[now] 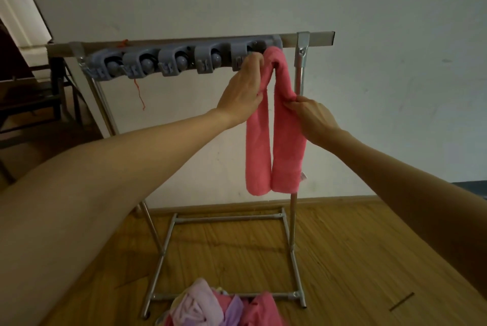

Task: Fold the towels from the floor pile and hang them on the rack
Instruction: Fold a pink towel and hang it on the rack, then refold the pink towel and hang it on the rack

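A folded pink towel (276,146) hangs doubled over the right end of the grey clip holder (174,62) on the rack's top bar (311,38). Both of its halves hang down side by side. My left hand (242,91) grips the towel's left strand near the top, fingers by the rightmost clip. My right hand (311,117) pinches the right strand a little lower. A pile of towels (218,307) in pink, lilac and pale yellow lies on the floor at the rack's base.
The metal rack (292,246) stands on a wooden floor against a white wall. Several grey clips to the left hold nothing. An orange thread (139,94) dangles from the bar. Dark furniture (31,94) stands at the left. A thin dark stick (402,301) lies on the floor, lower right.
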`<state>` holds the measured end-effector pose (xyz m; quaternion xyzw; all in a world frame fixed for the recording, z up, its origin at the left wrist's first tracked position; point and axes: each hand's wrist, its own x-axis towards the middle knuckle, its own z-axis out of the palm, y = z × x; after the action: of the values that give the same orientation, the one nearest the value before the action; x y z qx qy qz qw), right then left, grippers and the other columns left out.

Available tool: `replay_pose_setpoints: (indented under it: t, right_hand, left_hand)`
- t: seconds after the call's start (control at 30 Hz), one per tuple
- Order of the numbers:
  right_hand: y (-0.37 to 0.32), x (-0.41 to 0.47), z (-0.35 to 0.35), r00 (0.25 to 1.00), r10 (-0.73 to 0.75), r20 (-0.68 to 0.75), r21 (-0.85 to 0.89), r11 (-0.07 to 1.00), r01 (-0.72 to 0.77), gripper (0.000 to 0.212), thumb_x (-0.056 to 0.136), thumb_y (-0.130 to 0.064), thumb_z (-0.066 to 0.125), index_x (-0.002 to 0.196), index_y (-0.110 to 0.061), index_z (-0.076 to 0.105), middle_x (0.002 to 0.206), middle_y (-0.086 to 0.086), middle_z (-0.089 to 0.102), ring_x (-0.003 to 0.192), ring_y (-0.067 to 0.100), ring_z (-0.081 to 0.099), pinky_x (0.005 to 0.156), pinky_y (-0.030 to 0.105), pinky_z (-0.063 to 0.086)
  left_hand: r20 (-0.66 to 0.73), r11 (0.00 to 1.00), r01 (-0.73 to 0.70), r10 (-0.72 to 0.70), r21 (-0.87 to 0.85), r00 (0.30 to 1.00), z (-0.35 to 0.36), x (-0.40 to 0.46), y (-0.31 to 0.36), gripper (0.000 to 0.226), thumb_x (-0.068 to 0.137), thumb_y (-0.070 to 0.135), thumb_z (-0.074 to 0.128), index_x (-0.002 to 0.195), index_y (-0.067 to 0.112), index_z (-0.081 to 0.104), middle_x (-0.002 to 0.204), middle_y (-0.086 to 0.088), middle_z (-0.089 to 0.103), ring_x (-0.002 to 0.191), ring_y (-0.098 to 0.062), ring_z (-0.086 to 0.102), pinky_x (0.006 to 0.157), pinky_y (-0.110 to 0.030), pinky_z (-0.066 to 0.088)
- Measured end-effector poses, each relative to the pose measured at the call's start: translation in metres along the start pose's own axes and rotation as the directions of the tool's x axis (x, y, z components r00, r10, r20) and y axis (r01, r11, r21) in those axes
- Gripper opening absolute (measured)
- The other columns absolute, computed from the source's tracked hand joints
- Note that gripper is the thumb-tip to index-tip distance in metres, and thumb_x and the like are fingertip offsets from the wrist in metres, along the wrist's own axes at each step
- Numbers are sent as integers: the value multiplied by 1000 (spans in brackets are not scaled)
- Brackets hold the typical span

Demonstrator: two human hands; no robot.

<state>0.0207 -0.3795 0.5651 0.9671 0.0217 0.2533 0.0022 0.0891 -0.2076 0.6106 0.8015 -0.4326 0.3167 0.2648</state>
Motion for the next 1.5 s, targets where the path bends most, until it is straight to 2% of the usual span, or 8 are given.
replay_pose_setpoints:
  t: [0.23, 0.4, 0.6, 0.8, 0.97, 1.13, 1.27, 1.5]
  right_hand:
    - [-18, -9, -1, 1000, 22, 21, 18, 1000, -23, 42, 94, -2, 39, 134, -12, 51, 132, 12, 52, 101, 39, 60, 76, 43, 52]
    - [-30, -23, -11, 989, 3, 145, 198, 980, -32, 39, 92, 1, 46, 131, -2, 50, 135, 17, 49, 116, 37, 53, 93, 42, 47]
    - [-53, -62, -26, 865, 61, 498, 173, 970, -168, 53, 85, 6, 54, 136, -3, 42, 108, 11, 56, 99, 27, 56, 81, 31, 49]
    - [-104, -128, -37, 836, 78, 543, 196, 956, -217, 37, 89, 2, 53, 126, 0, 49, 122, 18, 57, 109, 31, 57, 85, 28, 47]
    - [-148, -199, -16, 779, 105, 618, 144, 959, -244, 60, 89, -1, 51, 144, -5, 30, 143, 14, 43, 130, 30, 42, 105, 36, 39]
    - [-182, -269, 34, 741, 145, 656, 73, 964, -254, 51, 88, -15, 54, 137, -9, 40, 139, 14, 46, 126, 32, 45, 101, 42, 40]
    - [-200, -313, 94, 722, 132, 679, 93, 960, -264, 65, 88, -15, 54, 146, -11, 25, 144, 13, 38, 133, 33, 37, 103, 43, 35]
    - [-206, -372, 214, 576, 104, 811, 102, 944, -314, 68, 86, -13, 55, 146, -8, 23, 144, 14, 36, 131, 33, 37, 101, 43, 37]
  left_hand:
    - [21, 944, 196, -198, -267, 980, 4, -1, 15, 42, 80, 0, 64, 113, 2, 38, 96, -7, 55, 78, -16, 59, 64, -30, 55]
    - [189, 857, 389, -344, -338, 920, -8, -18, 27, 44, 83, 0, 63, 121, 4, 41, 81, 4, 56, 74, -10, 59, 63, -15, 50]
    - [293, 789, 548, -473, -279, 831, -38, -72, 38, 36, 83, 0, 55, 118, 6, 46, 93, -3, 57, 86, -19, 58, 70, -24, 47]
    - [415, 758, 630, -526, -167, 742, -74, -156, 53, 41, 84, 3, 52, 123, 8, 43, 101, -6, 57, 90, -21, 57, 72, -29, 47]
    - [514, 773, 631, -516, -65, 685, -86, -247, 63, 49, 87, 3, 57, 131, 9, 37, 112, -10, 53, 100, -23, 55, 83, -31, 51]
    - [623, 773, 634, -505, 19, 597, -71, -340, 58, 56, 85, 4, 59, 135, 7, 35, 125, -12, 52, 108, -26, 54, 80, -27, 44]
    - [682, 739, 669, -527, 73, 507, -36, -409, 47, 61, 80, 3, 61, 136, 5, 38, 129, -16, 51, 116, -30, 53, 92, -32, 43]
    - [810, 712, 683, -491, 161, 321, 47, -501, 10, 45, 80, 3, 59, 124, -1, 49, 122, -22, 57, 114, -32, 54, 90, -36, 43]
